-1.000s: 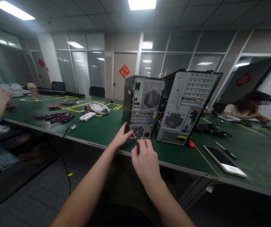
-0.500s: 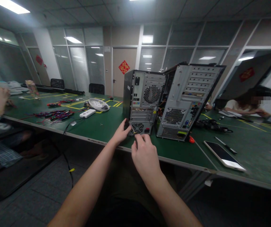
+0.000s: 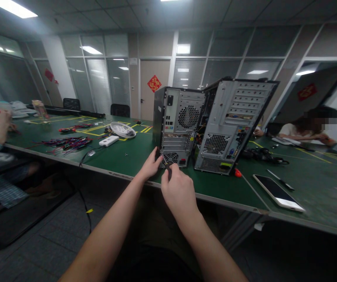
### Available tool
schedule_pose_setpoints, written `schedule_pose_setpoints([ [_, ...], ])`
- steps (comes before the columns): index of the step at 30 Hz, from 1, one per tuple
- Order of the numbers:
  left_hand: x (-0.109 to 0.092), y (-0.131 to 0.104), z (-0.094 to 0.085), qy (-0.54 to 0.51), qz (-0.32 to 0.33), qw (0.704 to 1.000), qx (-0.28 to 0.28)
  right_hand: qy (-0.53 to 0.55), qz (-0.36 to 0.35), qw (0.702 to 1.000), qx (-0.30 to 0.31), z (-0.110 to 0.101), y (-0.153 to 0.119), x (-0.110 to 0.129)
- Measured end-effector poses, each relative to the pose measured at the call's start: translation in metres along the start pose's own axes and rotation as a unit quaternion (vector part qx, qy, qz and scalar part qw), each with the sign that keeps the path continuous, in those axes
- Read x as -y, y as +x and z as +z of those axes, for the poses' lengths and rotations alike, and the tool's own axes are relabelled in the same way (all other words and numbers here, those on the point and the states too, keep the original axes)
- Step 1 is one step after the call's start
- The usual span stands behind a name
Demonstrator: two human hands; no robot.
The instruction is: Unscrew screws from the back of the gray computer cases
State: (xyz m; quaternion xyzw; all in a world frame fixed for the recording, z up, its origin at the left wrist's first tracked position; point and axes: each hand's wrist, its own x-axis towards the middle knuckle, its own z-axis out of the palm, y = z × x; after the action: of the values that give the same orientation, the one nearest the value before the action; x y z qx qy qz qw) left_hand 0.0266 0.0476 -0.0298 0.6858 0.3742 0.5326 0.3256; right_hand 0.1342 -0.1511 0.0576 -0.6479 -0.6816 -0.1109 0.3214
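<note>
A black and grey computer case (image 3: 178,138) stands on the green table with its rear panel facing me. My left hand (image 3: 151,165) is closed around its lower left corner, thumb against the back panel and fingers along the side. Pinched in my right hand (image 3: 179,185) is a screwdriver (image 3: 167,169) with a dark handle. Its thin shaft points up and left at the panel's bottom left, beside the round fan grille (image 3: 171,158). The tip's exact contact point is too small to make out.
A second, larger computer case (image 3: 230,125) stands tilted just right. Farther right lie a phone (image 3: 278,192), a pen-like tool (image 3: 280,180) and black cables (image 3: 267,156). Left are a white power strip (image 3: 109,141), a wire bundle (image 3: 67,144) and a white oval part (image 3: 123,129). People sit on both sides.
My right hand has shifted slightly up and left, and more of the screwdriver's handle shows. The left hand stays at the case's corner.
</note>
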Motion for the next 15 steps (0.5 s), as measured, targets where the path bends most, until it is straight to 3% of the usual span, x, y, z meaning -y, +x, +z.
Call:
schedule_pose_setpoints([
  [8, 0.001, 0.000, 0.000, 0.025, 0.012, 1.000, 0.011, -0.015, 0.003, 1.000, -0.002, 0.000, -0.007, -0.008],
  [15, 0.002, -0.001, 0.001, 0.026, -0.001, 1.000, 0.006, 0.007, 0.002, 0.999, -0.042, 0.008, -0.013, -0.013],
])
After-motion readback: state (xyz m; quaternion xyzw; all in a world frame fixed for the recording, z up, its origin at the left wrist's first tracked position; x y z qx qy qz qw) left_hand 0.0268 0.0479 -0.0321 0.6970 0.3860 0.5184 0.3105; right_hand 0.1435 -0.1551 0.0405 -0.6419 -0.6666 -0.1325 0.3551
